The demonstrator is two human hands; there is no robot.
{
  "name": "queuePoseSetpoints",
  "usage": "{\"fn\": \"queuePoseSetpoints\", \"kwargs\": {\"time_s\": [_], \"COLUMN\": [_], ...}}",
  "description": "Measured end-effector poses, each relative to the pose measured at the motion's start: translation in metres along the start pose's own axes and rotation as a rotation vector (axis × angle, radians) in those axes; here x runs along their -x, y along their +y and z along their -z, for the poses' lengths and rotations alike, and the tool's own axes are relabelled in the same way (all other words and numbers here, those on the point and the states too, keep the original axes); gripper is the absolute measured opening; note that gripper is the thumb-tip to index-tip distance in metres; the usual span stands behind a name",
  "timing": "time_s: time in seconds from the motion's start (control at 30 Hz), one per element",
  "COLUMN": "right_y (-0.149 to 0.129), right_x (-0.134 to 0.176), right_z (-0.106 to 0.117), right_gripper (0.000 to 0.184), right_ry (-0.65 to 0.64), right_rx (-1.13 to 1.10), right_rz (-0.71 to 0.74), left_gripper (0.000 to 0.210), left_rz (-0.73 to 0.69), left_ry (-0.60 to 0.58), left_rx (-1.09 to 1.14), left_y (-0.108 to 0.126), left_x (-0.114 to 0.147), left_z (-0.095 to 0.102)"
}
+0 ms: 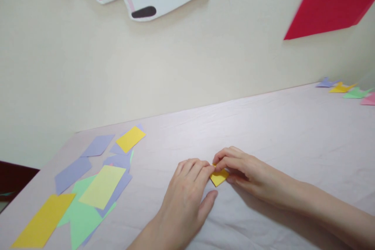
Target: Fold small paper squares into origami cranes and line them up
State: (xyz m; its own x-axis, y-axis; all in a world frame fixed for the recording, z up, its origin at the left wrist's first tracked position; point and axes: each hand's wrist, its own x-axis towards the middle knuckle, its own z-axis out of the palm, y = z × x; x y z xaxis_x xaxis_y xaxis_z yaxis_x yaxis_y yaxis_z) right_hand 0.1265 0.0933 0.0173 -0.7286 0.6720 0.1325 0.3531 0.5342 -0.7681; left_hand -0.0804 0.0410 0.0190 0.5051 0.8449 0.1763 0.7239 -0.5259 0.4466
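Left hand [187, 187] and right hand [243, 170] pinch small yellow paper [219, 177] at lower centre, mid-fold; pressing the crease likely follows.

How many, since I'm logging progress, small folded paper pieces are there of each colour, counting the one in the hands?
Yellow: 2, the yellow folded paper piece pinched between left hand and right hand, and the far yellow folded paper piece
Purple: 1, the purple folded paper piece
Green: 1, the green folded paper piece
Pink: 1, the pink folded paper piece
Total: 5
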Motion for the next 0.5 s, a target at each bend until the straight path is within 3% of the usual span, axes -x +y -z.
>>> {"fn": "queuePoseSetpoints", "kwargs": {"time_s": [0.5], "right_y": [0.005], "right_x": [0.004], "right_z": [0.01], "right_gripper": [0.015], "right_ry": [0.014], "right_rx": [0.138], "right_rz": [-0.054], "left_gripper": [0.008], "left_rz": [-0.031], "left_ry": [0.025], "left_rx": [0.004], "left_y": [0.007], "left_x": [-0.014], "left_z": [-0.005]}}
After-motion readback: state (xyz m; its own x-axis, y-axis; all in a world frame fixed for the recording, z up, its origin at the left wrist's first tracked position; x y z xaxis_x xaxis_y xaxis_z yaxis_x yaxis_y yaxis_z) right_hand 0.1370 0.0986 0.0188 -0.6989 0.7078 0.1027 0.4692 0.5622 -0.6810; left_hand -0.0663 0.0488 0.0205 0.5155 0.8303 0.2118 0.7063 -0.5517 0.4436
